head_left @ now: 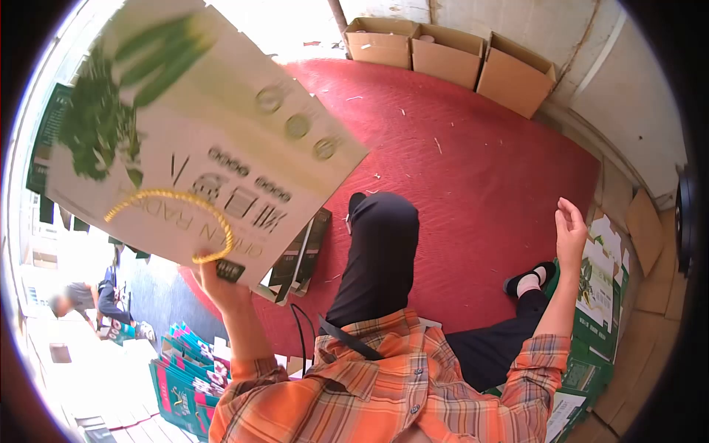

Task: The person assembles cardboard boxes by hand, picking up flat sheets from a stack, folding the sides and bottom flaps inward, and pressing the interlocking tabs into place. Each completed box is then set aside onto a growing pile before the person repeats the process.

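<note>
My left hand [220,284] grips the lower edge of a large flat printed carton [199,140], white with green leaves, dark lettering and a yellow cord handle, held up at the left. My right hand [571,230] is raised at the right, fingers apart, holding nothing. It hovers above a stack of flat green and white cartons [602,284]. I sit on the floor in an orange plaid shirt, one knee in black trousers bent up in the middle.
A red mat [473,162] covers the floor ahead. Three open brown cardboard boxes [447,53] stand along the far wall. Dark flat packs [299,258] lie under the carton. Teal cartons [185,376] are stacked at lower left, and another person [92,299] crouches beyond.
</note>
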Available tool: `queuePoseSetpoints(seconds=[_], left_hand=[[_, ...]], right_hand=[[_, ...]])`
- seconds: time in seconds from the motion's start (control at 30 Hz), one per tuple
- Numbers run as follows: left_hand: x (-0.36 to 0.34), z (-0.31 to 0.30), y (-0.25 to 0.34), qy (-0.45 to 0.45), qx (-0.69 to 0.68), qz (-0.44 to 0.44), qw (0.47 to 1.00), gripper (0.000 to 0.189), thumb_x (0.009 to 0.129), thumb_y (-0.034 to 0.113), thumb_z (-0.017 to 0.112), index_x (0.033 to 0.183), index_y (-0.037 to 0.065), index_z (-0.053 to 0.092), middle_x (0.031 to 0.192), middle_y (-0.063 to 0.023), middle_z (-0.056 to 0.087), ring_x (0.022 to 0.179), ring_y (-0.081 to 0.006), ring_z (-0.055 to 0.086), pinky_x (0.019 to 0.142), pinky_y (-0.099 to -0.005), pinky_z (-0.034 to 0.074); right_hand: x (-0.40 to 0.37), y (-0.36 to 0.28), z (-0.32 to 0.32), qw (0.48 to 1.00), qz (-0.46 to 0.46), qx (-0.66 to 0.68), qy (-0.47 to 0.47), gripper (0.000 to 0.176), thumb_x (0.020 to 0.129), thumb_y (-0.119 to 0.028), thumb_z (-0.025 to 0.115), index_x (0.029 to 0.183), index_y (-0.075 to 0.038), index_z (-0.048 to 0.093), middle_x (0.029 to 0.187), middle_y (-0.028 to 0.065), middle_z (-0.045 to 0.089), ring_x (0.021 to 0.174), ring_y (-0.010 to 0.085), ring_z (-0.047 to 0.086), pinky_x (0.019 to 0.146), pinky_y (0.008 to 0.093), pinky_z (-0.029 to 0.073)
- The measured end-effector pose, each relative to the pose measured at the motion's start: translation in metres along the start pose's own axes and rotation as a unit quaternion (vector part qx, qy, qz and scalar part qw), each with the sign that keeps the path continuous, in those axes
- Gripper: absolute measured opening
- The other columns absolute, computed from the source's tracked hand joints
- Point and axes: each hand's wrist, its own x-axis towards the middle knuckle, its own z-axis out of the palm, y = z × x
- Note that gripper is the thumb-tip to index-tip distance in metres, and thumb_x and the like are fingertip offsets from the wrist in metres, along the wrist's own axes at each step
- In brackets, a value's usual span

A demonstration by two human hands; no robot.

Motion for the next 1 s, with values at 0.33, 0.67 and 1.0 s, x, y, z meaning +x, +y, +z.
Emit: queuePoseSetpoints(seconds=[0.33,0.67,1.0], left_hand=[[-0.049,-0.18,-0.04,0.142,-0.122,-0.248,0.95,0.052,0.095,0.03,0.056,0.135,-0.002,0.047,0.135,-0.0154,0.055,0.122,-0.0305,0.054,0.105,-0.0455,0.041],[0.026,-0.233,-0.057,0.175,-0.075,-0.205,0.96,0.054,0.098,0.031,0.05,0.139,-0.002,0.041,0.138,-0.0161,0.051,0.123,-0.0318,0.052,0.104,-0.0457,0.042],[0.039,-0.258,-0.062,0.185,-0.048,-0.192,0.963,0.053,0.094,0.032,0.057,0.135,-0.002,0.047,0.132,-0.015,0.057,0.118,-0.0301,0.056,0.102,-0.0426,0.044]], right_hand=[[-0.011,0.011,0.006,0.991,0.058,-0.063,-0.105,0.03,0.091,-0.007,0.059,0.121,-0.002,0.061,0.104,0.0068,0.067,0.095,0.013,0.062,0.085,0.0276,0.049],[-0.018,0.039,-0.025,0.986,0.109,-0.033,-0.119,0.033,0.09,-0.007,0.06,0.123,-0.002,0.06,0.099,0.004,0.063,0.086,0.0113,0.058,0.078,0.0259,0.049],[-0.046,0.086,-0.11,0.988,0.127,-0.05,-0.069,0.034,0.09,-0.004,0.058,0.124,0.0,0.058,0.097,0.0054,0.062,0.083,0.0113,0.058,0.077,0.0256,0.05]])
